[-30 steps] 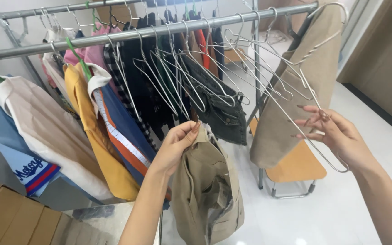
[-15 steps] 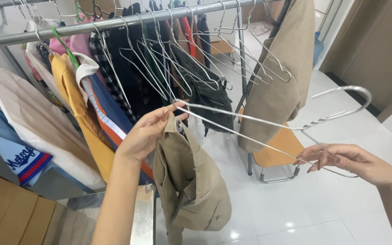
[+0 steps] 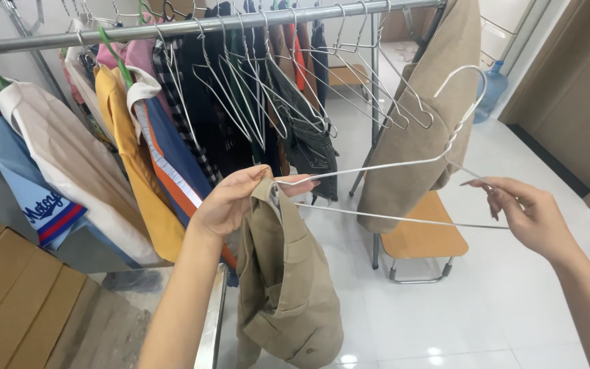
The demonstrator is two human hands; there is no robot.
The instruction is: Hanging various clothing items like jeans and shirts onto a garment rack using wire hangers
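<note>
Clothes rail (image 3: 192, 26) packed with garments and spare hangers. Khaki shirt (image 3: 285, 280) hangs below it, collar pinched in left hand (image 3: 230, 205). Wire hanger (image 3: 404, 164) spans between hands; right hand (image 3: 530, 215) grips its far end.

One khaki shirt (image 3: 285, 287); one held wire hanger (image 3: 404, 164); two hands; one rail (image 3: 192, 26); one stool (image 3: 421, 239); one water bottle (image 3: 492, 89); several empty hangers, uncountable.

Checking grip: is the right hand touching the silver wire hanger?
Touching. The head view shows the right hand pinching the silver wire hanger at its end.
</note>
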